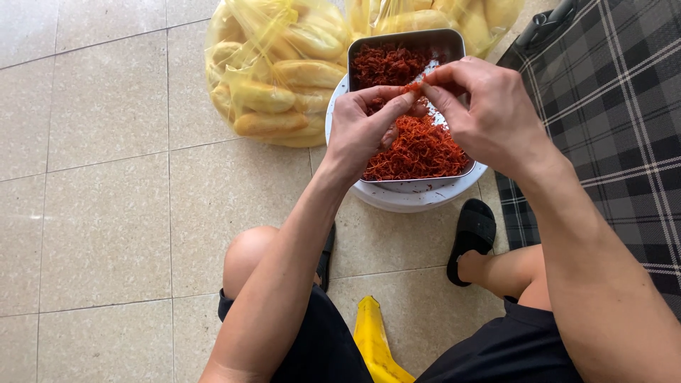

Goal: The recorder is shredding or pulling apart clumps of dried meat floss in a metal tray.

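Fingertips of left hand and right hand pinch one clump of red shredded strands above the metal tray; yellow plastic bags of bread rolls sit behind.

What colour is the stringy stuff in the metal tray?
Orange-red shreds, darker red at the tray's far end; head view.

Orange-red shreds lighten toward the near end of the silvery grey metal tray and turn dark red at the far end; white bucket below; pale golden bread rolls in clear yellow-tinted bags; beige speckled floor tiles; black sandal; black shorts; yellow stool; dark grey cloth with white plaid lines
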